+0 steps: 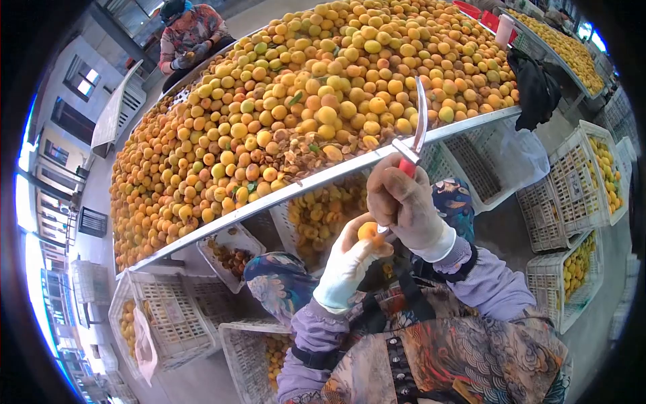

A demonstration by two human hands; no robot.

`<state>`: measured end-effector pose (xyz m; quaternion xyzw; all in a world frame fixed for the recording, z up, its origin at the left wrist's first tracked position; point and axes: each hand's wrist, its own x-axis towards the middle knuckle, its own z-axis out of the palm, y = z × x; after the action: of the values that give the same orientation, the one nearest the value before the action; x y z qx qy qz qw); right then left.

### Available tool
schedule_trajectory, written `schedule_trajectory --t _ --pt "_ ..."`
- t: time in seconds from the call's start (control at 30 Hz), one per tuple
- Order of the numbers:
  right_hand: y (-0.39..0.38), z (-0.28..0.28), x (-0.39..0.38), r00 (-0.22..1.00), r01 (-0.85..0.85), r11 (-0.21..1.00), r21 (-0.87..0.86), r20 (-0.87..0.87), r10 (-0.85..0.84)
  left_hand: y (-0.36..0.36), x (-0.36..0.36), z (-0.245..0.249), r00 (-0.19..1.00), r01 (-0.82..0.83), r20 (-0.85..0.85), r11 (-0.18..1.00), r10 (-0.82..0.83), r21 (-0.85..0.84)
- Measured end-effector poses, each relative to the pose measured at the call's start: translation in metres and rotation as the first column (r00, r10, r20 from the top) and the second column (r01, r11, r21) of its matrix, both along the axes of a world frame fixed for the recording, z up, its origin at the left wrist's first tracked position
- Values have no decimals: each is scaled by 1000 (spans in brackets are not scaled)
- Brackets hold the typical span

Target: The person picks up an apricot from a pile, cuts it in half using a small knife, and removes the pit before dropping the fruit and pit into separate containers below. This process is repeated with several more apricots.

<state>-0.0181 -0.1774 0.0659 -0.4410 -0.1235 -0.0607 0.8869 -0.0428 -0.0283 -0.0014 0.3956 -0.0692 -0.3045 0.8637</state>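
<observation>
Two items held, both right of centre in the frame. We have the curved knife (422, 121) in our right hand (410, 202), fingers clenched round its red handle, blade up. Should be light and stiff; grab by the handle only, the edge is presumably sharp. We have one yellow-orange fruit (367, 231) in our left hand (350, 259), thumb and fingers grasping it, just below the right fist. Reads as light, soft, likely slippery if juice gets out; bruises easily, so we'd pinch its sides gently, fingertips away from metal.

Counts, big to small:
- fruit tables: 2. Main one (343, 167) spans upper left to upper right, second (565, 57) at far upper right.
- slatted crates (579, 185): at least 8 near us, lower left round to right edge; overlap, so we can't give an exact total.
- co-worker (195, 30): 1 clearly seen, upper left.
- black cloth (535, 87): 1, upper right.
- knife: 1.
- held fruit: 1. Heaped ones (269, 108): hundreds, uncountable for us.
</observation>
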Motion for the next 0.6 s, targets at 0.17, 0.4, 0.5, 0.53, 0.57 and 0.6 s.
schedule_trajectory --t 0.17,0.4,0.5,0.53,0.57,0.6 --pt "-1 0 -5 997 -38 988 -150 -70 28 -4 -1 -1 1000 4 29 1000 -4 26" --pt "13 -24 -1 891 386 826 -411 398 -218 -16 -8 -11 990 -144 26 982 141 121" --pt "-1 -42 20 966 65 972 225 -258 -5 -15 -8 2 987 -159 45 986 157 54" --pt "-5 -46 27 909 -63 783 619 -288 301 -16 -7 1 986 -160 47 986 158 52" --pt "-7 -48 28 877 22 711 703 -355 324 -16 -3 -4 985 -168 35 986 167 24" --pt "-10 -47 32 917 -121 657 745 -169 361 -15 0 -10 984 -175 19 985 174 2"
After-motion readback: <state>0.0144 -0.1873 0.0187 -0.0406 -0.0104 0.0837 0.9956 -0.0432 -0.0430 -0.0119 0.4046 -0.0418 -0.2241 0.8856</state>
